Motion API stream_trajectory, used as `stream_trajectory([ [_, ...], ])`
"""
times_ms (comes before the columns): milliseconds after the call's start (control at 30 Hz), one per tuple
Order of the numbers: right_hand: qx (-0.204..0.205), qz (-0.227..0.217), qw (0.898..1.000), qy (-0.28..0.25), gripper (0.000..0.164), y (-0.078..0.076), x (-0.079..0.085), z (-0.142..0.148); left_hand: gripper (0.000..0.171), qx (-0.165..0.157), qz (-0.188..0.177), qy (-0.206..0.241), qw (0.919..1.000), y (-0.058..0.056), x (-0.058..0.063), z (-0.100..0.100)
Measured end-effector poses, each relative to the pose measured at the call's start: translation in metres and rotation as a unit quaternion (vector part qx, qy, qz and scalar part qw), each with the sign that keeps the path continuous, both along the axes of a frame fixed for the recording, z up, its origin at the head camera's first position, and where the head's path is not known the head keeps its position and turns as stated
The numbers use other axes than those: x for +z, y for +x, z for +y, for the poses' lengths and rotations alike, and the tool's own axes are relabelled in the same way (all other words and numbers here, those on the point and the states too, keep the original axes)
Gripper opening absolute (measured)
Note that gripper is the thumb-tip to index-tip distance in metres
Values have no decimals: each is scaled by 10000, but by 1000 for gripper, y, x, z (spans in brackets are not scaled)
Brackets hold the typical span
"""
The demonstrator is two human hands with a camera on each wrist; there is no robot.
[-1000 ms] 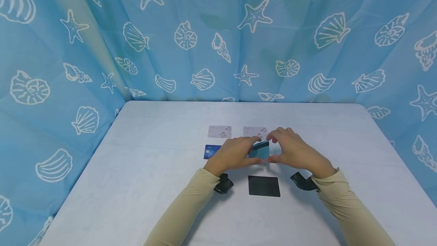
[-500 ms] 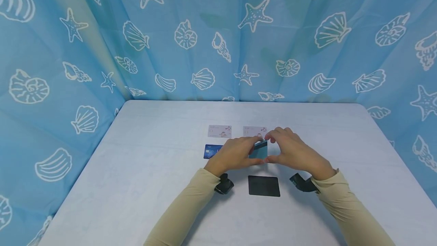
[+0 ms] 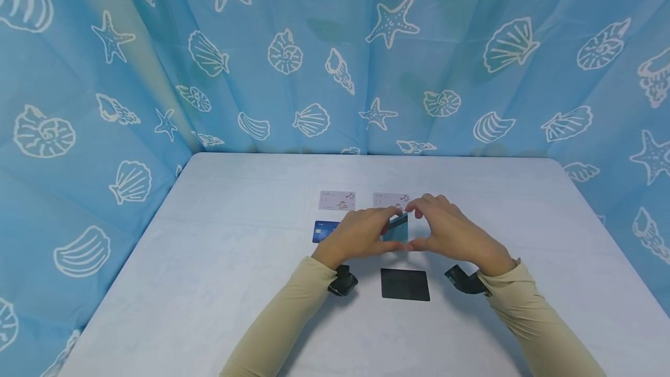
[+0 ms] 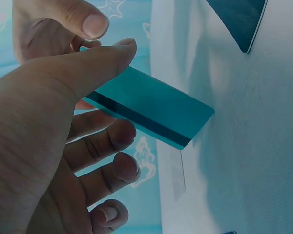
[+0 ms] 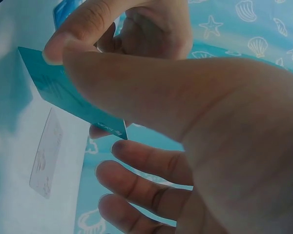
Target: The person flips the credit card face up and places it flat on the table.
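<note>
Teal card pinched at its edges by left hand and right hand, raised over the surface between pale cards and black card, probably held two-handed to keep so thin a piece steady at its tilt.

1. Two pale cards, middle of the head view.
2. One blue card, centre left.
3. One teal card, centre right.
4. One black rectangle, lower centre.
5. Two hands, centre right.
</note>
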State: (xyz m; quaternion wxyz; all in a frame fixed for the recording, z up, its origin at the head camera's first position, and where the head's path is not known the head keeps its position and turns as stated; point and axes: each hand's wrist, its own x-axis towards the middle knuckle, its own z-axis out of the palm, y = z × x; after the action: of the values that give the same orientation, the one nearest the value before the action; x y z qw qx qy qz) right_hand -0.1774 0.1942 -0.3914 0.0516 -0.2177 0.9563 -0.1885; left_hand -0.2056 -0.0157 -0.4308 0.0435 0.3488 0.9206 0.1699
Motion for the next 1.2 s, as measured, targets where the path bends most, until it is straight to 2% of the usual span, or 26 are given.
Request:
stream_trajectory([
  [467,-67,-184,9998,25,69,-3,-3,-3,69,17,-86,89,9999,-1,2,-1],
  [800,33,-379,9993,-8,73,-8,-12,-7,66,-51,32,148,9999,0,5,-4],
  [1200,38,-564,9983,-131,66,-17,-31,-6,68,-123,111,233,9996,1,6,-5],
])
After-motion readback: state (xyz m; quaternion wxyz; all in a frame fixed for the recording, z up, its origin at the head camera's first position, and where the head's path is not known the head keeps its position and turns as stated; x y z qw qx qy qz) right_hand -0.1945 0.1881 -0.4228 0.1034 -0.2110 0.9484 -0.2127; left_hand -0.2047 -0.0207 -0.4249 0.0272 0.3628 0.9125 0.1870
